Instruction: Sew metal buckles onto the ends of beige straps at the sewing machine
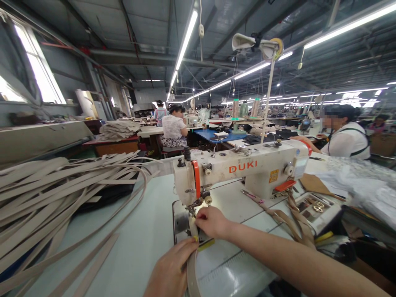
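A beige fabric strap (193, 270) runs up toward the presser foot (192, 210) of a white sewing machine (221, 167). My left hand (171, 266) lies low in front of the machine, thumb and finger closed on the strap; something yellow shows at the fingertip. Just right of the needle area, my right hand (213, 222) is closed, its fingertips against the strap's upper part. What sits between those fingertips is hidden. A metal plate (181, 222) lies under the machine head, left of the strap.
Many loose beige strips (77, 181) pile on the left of the table. Right of the machine are pink-handled snips (252, 196), a coiled beige strip (287, 225) and a tray (321, 222) with scissors (318, 206). A co-worker (346, 134) sits at the right; another person (174, 128) sits ahead.
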The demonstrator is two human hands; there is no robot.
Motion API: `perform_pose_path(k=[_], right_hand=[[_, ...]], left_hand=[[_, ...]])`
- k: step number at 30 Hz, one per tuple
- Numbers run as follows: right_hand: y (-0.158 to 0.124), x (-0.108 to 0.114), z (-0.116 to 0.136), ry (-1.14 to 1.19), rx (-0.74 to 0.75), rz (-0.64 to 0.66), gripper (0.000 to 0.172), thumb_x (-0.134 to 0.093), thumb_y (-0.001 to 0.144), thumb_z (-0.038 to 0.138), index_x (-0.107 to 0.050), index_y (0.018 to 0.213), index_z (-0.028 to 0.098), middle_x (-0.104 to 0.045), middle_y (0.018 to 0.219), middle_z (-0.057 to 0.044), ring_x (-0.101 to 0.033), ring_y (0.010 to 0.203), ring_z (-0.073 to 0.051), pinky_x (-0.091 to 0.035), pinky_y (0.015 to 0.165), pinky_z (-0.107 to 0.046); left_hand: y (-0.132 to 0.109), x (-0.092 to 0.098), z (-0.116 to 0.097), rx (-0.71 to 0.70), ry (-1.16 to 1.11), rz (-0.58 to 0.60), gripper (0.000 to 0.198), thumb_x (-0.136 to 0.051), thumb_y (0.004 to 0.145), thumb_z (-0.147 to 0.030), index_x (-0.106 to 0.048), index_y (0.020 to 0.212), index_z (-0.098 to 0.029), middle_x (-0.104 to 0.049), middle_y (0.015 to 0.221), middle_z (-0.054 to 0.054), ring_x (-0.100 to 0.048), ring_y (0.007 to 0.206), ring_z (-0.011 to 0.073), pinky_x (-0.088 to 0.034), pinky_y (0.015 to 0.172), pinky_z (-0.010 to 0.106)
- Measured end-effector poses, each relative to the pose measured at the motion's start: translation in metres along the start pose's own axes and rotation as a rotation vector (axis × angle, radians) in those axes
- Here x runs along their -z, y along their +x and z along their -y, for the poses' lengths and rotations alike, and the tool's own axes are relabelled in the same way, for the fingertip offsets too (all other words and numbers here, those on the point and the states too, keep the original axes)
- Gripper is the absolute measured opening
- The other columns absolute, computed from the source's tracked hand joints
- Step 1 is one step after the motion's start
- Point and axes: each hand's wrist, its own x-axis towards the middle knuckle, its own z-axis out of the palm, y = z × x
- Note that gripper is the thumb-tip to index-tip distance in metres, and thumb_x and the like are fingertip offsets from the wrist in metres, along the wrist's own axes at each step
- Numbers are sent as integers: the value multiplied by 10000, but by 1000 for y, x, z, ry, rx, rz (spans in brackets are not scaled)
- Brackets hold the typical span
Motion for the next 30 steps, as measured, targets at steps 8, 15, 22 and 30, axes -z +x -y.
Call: perform_pose_path(k=[8,15,22,30], right_hand=[[9,16,1,369,-100,295,191,-554,754,111,-506,579,169,-427,450,92,-386,418,-57,-357,469,-168],[8,32,1,382,-164,424,274,-544,738,67,-457,494,156,-431,416,81,-391,388,-57,-319,417,-173],[4,40,-3,310,-170,308,268,-535,828,156,-495,563,160,-467,451,79,-403,392,-59,-341,431,-178],[1,17,3,285,-149,267,241,-635,759,134,-530,543,152,-474,424,76,-446,384,-55,-352,445,-164]], left_hand=[[-5,-3,5,34,-28,32,167,-528,872,-288,-679,937,-260,-761,931,8,-729,801,154,-560,760,185],[-2,-1,2,11,-11,22,180,-518,878,-300,-686,918,-247,-764,902,12,-729,781,147,-563,759,184],[0,0,-1,30,-12,35,191,-507,872,-274,-691,914,-249,-763,915,14,-729,777,152,-574,743,195],[-1,0,0,46,-8,35,200,-496,869,-267,-691,912,-250,-763,909,18,-730,775,160,-575,749,209]])
